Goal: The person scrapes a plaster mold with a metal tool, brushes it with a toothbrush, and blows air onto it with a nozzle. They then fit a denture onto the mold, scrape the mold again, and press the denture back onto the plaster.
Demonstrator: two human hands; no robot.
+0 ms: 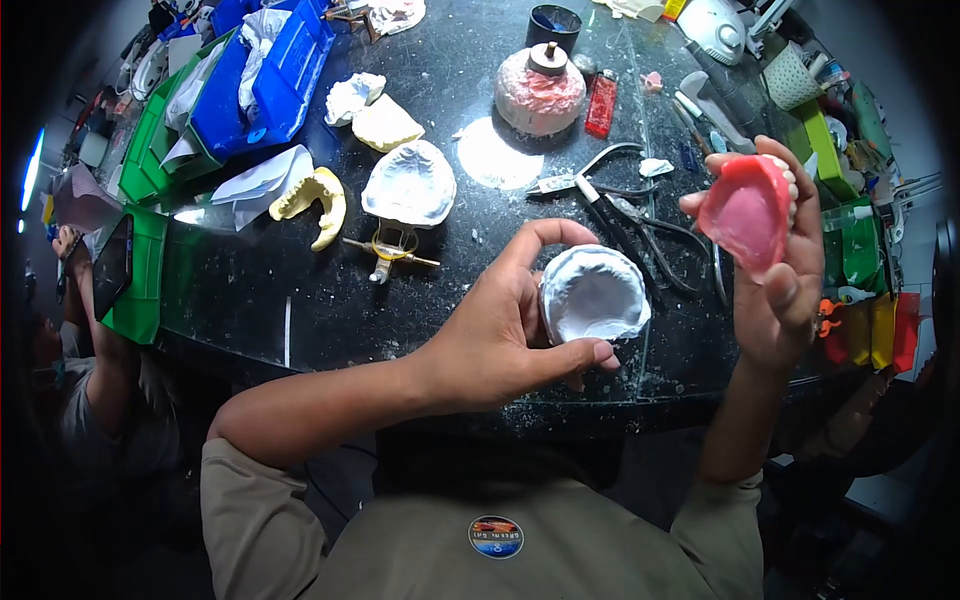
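My left hand is wrapped round a white plaster dental cast, its hollowed face turned up toward me. Raised at the right, my right hand grips a pink wax denture with a row of white teeth along its right edge. The denture is apart from the cast. Left of my left hand, another white plaster cast sits on a small brass articulator. A yellowish horseshoe-shaped dental model lies beside it.
Pliers and other tools lie just beyond my left hand. Farther back stand a round spirit burner, a red lighter and a dark cup. Blue bins and green bins line the left. Another person's arm is at far left.
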